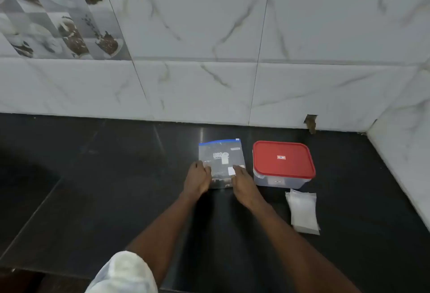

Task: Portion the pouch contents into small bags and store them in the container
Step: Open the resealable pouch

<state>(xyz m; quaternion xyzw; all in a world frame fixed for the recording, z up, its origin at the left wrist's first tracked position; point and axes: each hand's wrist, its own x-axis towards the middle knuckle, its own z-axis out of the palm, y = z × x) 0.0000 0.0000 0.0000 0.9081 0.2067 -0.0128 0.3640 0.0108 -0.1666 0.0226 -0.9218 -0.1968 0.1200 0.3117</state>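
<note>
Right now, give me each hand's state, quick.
Left hand: fingers curled on the pouch, left edge, holding it.
Right hand: on the pouch, right side; pinching or pressing, cannot tell.

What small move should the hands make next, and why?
Probably open the pouch at its blue zip top: the left hand and right hand hold its lower part, the small bags lie untouched, and the container has its red lid on.
</note>
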